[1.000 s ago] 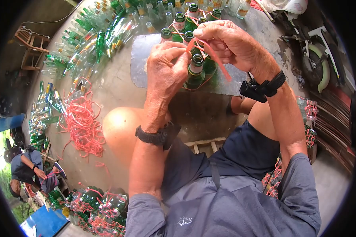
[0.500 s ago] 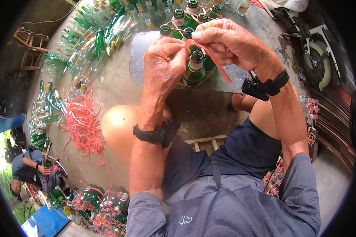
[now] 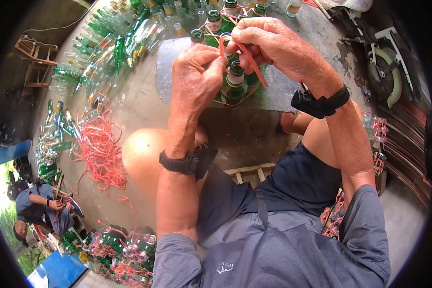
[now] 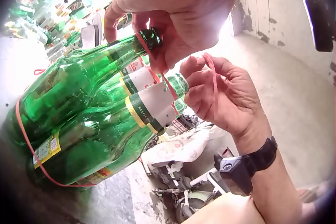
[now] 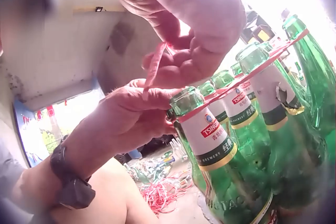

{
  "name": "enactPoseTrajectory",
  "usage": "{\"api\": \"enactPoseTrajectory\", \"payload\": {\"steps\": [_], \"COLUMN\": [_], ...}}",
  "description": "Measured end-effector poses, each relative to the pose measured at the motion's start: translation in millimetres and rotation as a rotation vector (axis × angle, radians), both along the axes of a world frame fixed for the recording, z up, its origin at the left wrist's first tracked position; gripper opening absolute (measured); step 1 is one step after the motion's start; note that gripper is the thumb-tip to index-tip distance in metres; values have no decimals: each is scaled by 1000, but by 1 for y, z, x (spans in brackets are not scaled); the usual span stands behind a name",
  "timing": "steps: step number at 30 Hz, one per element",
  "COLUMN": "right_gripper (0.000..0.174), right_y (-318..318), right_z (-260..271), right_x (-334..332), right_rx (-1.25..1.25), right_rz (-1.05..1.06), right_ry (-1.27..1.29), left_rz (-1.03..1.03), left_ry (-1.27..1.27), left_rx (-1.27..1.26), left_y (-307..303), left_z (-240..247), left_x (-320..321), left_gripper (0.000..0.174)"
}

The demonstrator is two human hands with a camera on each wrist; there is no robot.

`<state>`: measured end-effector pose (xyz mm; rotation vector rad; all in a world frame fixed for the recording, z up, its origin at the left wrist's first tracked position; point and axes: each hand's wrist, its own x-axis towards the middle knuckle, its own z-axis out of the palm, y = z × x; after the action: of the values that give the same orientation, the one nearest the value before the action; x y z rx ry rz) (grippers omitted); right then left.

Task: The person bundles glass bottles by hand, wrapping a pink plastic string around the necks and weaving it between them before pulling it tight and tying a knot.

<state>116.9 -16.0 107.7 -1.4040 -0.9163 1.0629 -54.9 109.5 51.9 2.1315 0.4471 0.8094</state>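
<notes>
Several green glass bottles stand bunched upright on a grey sheet. In the right wrist view a thin pink-red plastic strap runs along their necks; the left wrist view has another strap round their lower bodies. Over the nearest necks, my left hand pinches one part of the neck strap between thumb and fingers. Just to its right, my right hand pinches the strap too, and a loose strap end hangs below its fingers. A small strap loop arches between both hands.
A tangled heap of pink-red straps lies on the floor to the left. Many loose bottles cover the floor beyond. Strapped bottle bundles sit at lower left, near another seated person. A wheeled vehicle stands at right.
Both hands have shifted slightly up and left. The strap between them has gone from lying close at the fingertips to a raised loop, and the loose end has swung left.
</notes>
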Motion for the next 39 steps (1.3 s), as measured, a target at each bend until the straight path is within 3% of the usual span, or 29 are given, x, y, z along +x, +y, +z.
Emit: {"api": "enactPoseTrajectory", "payload": {"steps": [5, 9, 12, 14, 15, 18, 20, 26, 29, 33, 36, 38, 39], "right_gripper": [26, 24, 25, 27, 31, 35, 39, 33, 30, 31, 33, 16, 16], "right_y": [0, 3, 11, 20, 18, 8, 6, 12, 22, 29, 31, 37, 38], "right_z": [11, 10, 6, -3, 2, 24, 17, 13, 4, 0, -1, -4, -5], "right_x": [-1, 6, 8, 2, 5, 7, 6, -4, -8, 0, 3, 6, 4], "right_rx": [-69, -98, -63, -42, -5, -87, -83, -75, -57, -99, -91, -173, -175], "right_rz": [34, 112, 188, 80, 150, 292, 244, 63, -30, -15, 1, -50, -49], "right_ry": [-25, -22, 136, -447, -536, -485, -468, -90, -17, 6, -26, 7, 7], "left_rz": [2, -49, -59, -43, -41, -71, -81, -90, -60, -67, -34, -29, -28], "left_ry": [-41, 29, 25, -7, -6, 15, 27, 13, 22, 107, 28, 22, 21], "left_rx": [-97, -30, -37, -41, -42, -7, 0, -38, -158, -229, -249, -239, -240], "left_y": [-3, 2, 4, 3, 4, 7, 6, 5, 2, 0, -1, -1, -1], "left_z": [5, 6, 4, 3, 3, 3, 4, 3, 4, 12, 12, 13, 12], "left_x": [3, 0, 2, 2, 2, 1, 1, 1, 0, -3, -5, -6, -5], "left_gripper": [10, 9, 9, 11, 11, 12, 11, 11, 14, 20, 24, 29, 29]}}
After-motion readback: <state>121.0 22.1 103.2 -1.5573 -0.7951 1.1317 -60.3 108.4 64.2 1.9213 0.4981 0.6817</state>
